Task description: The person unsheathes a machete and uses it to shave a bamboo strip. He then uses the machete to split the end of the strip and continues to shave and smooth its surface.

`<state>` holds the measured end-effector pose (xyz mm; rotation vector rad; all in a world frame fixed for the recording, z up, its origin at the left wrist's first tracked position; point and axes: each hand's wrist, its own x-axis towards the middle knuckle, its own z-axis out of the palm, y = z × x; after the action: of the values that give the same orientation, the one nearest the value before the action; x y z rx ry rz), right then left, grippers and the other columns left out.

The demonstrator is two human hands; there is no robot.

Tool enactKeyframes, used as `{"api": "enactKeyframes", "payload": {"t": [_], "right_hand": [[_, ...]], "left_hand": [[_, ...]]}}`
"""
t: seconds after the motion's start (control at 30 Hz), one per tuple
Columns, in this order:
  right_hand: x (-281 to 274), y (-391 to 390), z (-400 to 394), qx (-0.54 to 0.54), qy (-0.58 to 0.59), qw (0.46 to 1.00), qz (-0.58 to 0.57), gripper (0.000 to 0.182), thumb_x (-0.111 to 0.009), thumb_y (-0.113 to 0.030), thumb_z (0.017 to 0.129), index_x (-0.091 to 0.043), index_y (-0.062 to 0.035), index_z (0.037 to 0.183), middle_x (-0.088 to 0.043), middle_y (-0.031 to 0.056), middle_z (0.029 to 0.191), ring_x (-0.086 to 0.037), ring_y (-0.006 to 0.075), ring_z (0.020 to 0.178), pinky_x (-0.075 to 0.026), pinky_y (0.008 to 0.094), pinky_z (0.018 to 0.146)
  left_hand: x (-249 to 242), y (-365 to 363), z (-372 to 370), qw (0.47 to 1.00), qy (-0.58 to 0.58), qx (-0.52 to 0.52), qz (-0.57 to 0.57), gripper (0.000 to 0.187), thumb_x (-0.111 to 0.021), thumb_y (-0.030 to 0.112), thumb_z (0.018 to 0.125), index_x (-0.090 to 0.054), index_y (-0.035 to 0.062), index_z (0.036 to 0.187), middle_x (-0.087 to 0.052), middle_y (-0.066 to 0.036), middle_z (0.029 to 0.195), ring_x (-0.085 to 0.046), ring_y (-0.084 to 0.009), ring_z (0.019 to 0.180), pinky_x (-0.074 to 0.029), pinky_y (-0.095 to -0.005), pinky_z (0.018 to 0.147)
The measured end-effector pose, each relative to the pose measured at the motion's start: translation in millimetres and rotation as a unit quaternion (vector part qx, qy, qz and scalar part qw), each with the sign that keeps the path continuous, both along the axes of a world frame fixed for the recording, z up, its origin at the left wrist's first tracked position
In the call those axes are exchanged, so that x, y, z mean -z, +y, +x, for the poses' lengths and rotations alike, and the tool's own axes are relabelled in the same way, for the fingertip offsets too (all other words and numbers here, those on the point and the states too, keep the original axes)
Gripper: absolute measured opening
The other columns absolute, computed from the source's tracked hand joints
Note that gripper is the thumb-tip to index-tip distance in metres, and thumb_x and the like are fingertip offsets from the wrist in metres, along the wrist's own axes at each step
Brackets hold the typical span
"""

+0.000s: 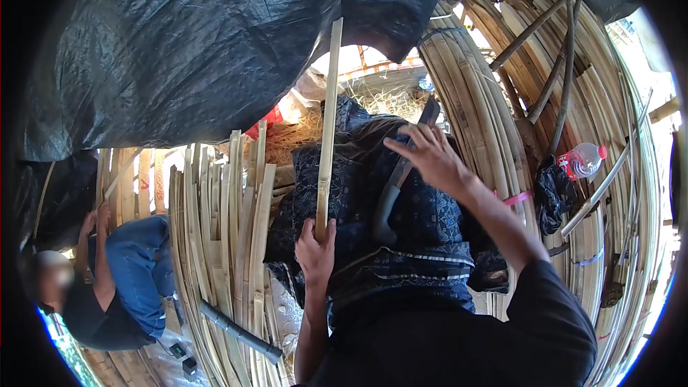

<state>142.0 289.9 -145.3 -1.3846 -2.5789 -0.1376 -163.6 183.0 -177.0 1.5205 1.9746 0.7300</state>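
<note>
My left hand (315, 252) is wrapped around the lower end of a long, flat bamboo strip (329, 129), which stands almost upright in view and reaches up to the black tarp. A machete (386, 213) with a grey handle and dark blade lies slanted across my lap, over a dark blue patterned cloth (437, 218). Above its blade my right hand (432, 160) is spread, fingers apart, and covers part of the blade. The handle sits free of both hands.
Bamboo strips (251, 244) stand bundled at my left, with a dark tube (240, 333) across them. More bundled bamboo (469, 93) curves along the right, near a plastic bottle (584, 161) and black bag (550, 197). Black tarp (193, 50) hangs overhead. Another person (136, 265) sits at far left.
</note>
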Motion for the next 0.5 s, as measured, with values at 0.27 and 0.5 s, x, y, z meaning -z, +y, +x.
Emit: {"api": "enactKeyframes", "payload": {"t": [0.27,0.5], "right_hand": [[9.7,-97.5,-94.6,0.12,0.063,0.962,-0.235,0.053,-0.064,-0.057,0.092,-0.068,-0.0081,0.113,-0.071,0.0144,0.078,-0.074,0.0325,0.077,-0.056,0.042,0.064],[-34.1,-81.5,-101.9,0.178,0.08,0.934,-0.3,0.057,-0.066,-0.059,0.089,-0.057,-0.0046,0.102,-0.066,0.0116,0.062,-0.072,0.0311,0.064,-0.054,0.0438,0.061]], "left_hand": [[-4.5,6.3,-3.2,0.999,-0.008,0.027,-0.031,0.035,-0.072,0.035,0.094,-0.059,0.0034,0.087,-0.067,-0.018,0.072,-0.069,-0.0387,0.067,-0.05,-0.0461,0.061],[-3.3,4.1,-1.8,1.0,-0.004,0.002,-0.021,0.031,-0.074,0.033,0.092,-0.063,0.004,0.091,-0.068,-0.018,0.075,-0.07,-0.0385,0.07,-0.052,-0.0459,0.063]]}}
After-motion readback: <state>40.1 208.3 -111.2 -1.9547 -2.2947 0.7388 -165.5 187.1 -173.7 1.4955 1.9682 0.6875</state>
